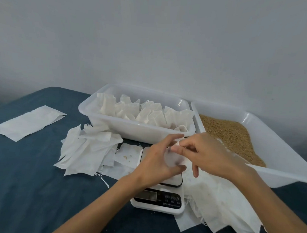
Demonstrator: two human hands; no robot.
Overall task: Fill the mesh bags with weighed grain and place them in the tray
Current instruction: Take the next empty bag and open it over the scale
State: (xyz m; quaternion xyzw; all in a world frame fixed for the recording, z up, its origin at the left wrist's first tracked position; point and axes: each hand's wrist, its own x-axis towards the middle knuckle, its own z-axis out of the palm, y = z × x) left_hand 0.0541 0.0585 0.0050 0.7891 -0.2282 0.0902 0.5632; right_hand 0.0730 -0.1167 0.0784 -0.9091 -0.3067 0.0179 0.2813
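We have both hands on one mesh bag (172, 157) above the scale (160, 198): our left hand (157, 161) curls round its body, our right hand (207, 154) pinches its top near the mouth. We cannot tell whether grain is inside yet. The tray (130, 129) of filled bags sits just beyond, the grain bin (271, 151) to the right. If the pinch slips, the mouth may gape and spill onto the scale, spoiling the weight; loose empty bags (87, 148) on the left could snag too
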